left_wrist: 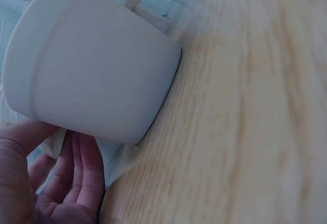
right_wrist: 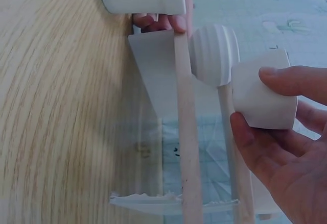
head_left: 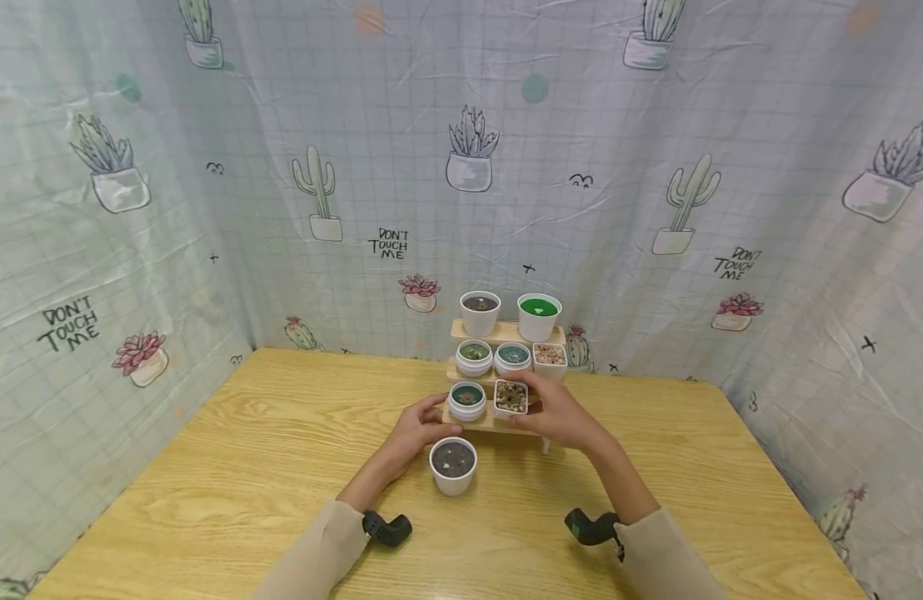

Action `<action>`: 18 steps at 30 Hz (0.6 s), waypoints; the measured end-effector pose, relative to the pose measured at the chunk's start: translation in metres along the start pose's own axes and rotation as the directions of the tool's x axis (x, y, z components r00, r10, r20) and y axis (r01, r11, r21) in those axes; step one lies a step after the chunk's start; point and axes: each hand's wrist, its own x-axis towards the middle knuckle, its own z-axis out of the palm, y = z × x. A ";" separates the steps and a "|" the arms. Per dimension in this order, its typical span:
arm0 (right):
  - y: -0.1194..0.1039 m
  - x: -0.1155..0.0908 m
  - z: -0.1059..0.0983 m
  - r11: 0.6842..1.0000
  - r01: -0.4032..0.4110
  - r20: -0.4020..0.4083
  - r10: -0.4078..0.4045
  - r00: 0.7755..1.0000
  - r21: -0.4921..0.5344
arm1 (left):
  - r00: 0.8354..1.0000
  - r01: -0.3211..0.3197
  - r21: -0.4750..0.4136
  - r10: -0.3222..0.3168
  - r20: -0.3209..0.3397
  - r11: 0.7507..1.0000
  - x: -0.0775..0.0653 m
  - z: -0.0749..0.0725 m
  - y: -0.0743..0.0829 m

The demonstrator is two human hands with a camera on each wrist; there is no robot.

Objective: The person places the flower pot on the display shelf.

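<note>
My right hand (head_left: 555, 412) pinches a small square white pot (right_wrist: 263, 91) of pebbles between thumb and fingers. In the right wrist view the pot is raised a little above the lowest step of the tiered wooden stand (right_wrist: 186, 132). My left hand (head_left: 416, 433) grips the left end of this stand, its thumb at the front edge; in the left wrist view the hold is partly hidden. Beside that hand, a round ribbed white pot (head_left: 467, 402) with green filling sits on the lowest step. A tapered white pot (left_wrist: 97, 60) of dark soil stands on the table in front.
On the middle step are two round pots, one green-brown (head_left: 474, 358) and one teal (head_left: 512, 359), and a square pot of pale pebbles (head_left: 550, 358). The top step bears a soil-filled pot (head_left: 480, 314) and a green-filled pot (head_left: 539, 317). A patterned curtain (head_left: 401, 167) surrounds the wooden table (head_left: 296, 467).
</note>
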 end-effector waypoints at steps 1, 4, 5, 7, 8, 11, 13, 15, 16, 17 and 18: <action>0.001 0.000 0.000 1.000 -0.004 -0.005 0.004 1.000 -0.002 | 1.000 0.001 0.000 -0.001 0.002 1.000 0.000 0.000 0.000; 0.003 0.000 0.002 1.000 -0.020 -0.014 0.020 1.000 -0.002 | 1.000 0.000 0.005 0.000 -0.001 1.000 -0.001 0.001 0.001; 0.003 0.001 0.003 1.000 -0.025 -0.017 0.025 1.000 -0.002 | 1.000 -0.001 0.008 0.001 -0.002 1.000 -0.001 0.000 0.001; 0.004 0.002 0.004 0.999 -0.032 -0.021 0.033 0.999 0.007 | 1.000 -0.002 0.016 0.002 -0.002 1.000 -0.001 0.000 0.001; 0.005 0.002 0.004 0.999 -0.032 -0.023 0.032 0.999 0.011 | 1.000 -0.002 0.017 0.002 -0.002 1.000 -0.001 0.000 0.001; 0.006 0.002 0.006 0.999 -0.034 -0.030 0.034 0.999 0.022 | 1.000 -0.001 0.017 0.001 0.000 1.000 0.000 0.000 0.001; 0.007 0.002 0.007 0.999 -0.035 -0.035 0.036 0.999 0.031 | 1.000 0.001 0.017 -0.001 0.001 1.000 0.000 0.000 0.001; 0.008 0.002 0.008 0.999 -0.039 -0.042 0.041 0.998 0.036 | 1.000 0.002 0.017 -0.003 0.002 1.000 0.000 0.000 0.000; 0.008 0.002 0.009 0.998 -0.043 -0.045 0.045 0.998 0.038 | 1.000 0.002 0.018 -0.002 0.003 1.000 0.000 0.000 0.000; 0.009 0.002 0.009 0.999 -0.041 -0.048 0.043 0.998 0.033 | 1.000 0.002 0.018 -0.002 0.004 1.000 0.000 0.000 0.000; 0.009 0.002 0.009 0.999 -0.042 -0.050 0.043 0.998 0.028 | 1.000 0.001 0.019 -0.001 0.005 1.000 0.000 0.000 0.000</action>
